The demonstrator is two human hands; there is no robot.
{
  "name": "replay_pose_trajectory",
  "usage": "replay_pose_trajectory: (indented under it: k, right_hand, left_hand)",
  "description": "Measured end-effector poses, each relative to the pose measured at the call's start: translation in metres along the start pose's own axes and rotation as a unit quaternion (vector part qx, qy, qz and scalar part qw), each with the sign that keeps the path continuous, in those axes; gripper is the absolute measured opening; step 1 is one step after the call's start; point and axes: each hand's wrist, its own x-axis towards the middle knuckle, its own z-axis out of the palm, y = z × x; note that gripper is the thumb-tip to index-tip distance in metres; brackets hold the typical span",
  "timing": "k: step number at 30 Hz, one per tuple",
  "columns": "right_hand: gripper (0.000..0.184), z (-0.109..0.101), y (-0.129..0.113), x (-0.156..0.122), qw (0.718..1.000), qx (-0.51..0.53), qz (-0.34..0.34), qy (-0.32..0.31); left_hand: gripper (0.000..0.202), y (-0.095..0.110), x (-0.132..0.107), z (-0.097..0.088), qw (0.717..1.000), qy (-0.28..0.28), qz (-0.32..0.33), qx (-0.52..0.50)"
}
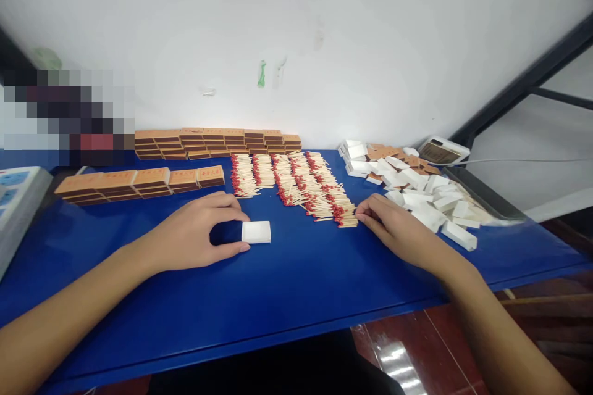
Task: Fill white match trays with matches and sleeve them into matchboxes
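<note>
Bare forearms (92, 296) lay nearest, crossing the front edge of a blue table (296, 302) from either side. The left hand (194, 231) rested there, thumb and fingers arched apart but pinching, at their tips, a white box (256, 232) that lay flat just right of them. Only its left end was gripped, seemingly to steady it while leaving the rest uncovered. The right hand (386, 222) was bunched, thumb and fingertips pressed together at the right end of the matches (290, 179); whether one was caught between them I could not tell. Those matches lay in bands beyond the box and between the hands, red heads mostly to the left, probably sorted so for easy picking. Beyond the left hand stood a row of cartons (151, 182), with a longer stack (213, 142) farther off along the wall (352, 43), perhaps squared up to save room. Past the right hand sprawled a loose heap (414, 179) of white boxes, orange sleeves (384, 152) among them; farther off were a pale device (440, 151) with a cable (523, 160) and a dark tray (486, 191). The heap crowded the right wrist's outer side, and the cartons fenced the left hand's far side.
</note>
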Motion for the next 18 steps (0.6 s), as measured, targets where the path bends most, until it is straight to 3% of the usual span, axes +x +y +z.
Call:
replay_pose_trajectory:
  k: [7, 11, 18]
  right_hand:
    - [0.025, -0.004, -0.009, -0.005, 0.999, 0.022, -0.001, 0.027]
    - [0.023, -0.005, -0.013, -0.004, 0.999, 0.029, -0.042, -0.013]
    - [0.028, -0.004, -0.011, -0.001, 0.999, 0.032, -0.02, -0.029]
  left_hand:
    - [0.034, 0.0, 0.001, 0.001, 1.0, 0.008, 0.003, -0.007]
    - [0.034, -0.001, 0.001, 0.001, 1.0, 0.001, 0.0, -0.004]
    - [0.035, -0.002, 0.001, 0.002, 1.0, -0.003, 0.003, 0.005]
